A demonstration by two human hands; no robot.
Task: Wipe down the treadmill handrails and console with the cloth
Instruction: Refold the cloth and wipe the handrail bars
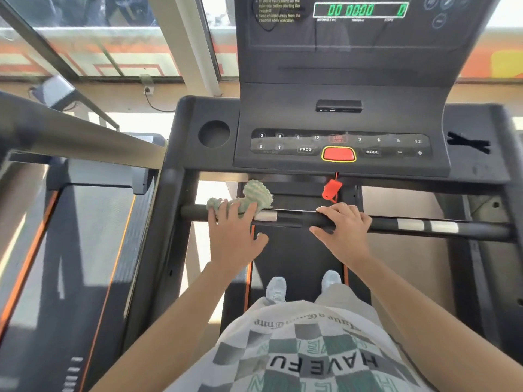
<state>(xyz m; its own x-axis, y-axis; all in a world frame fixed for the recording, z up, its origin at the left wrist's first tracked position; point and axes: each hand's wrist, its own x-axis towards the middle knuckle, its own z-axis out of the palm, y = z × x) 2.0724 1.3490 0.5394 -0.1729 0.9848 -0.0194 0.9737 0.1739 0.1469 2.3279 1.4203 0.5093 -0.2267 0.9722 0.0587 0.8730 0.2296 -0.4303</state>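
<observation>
At twelve o'clock stands the black treadmill console point(339, 114); beneath it runs the black horizontal handrail bar point(382, 223). Your right hand point(343, 227) curls round that bar; at its nine o'clock, your left hand point(235, 233) clamps the pale green knobbly cloth point(254, 193) onto it with curled fingers.
</observation>
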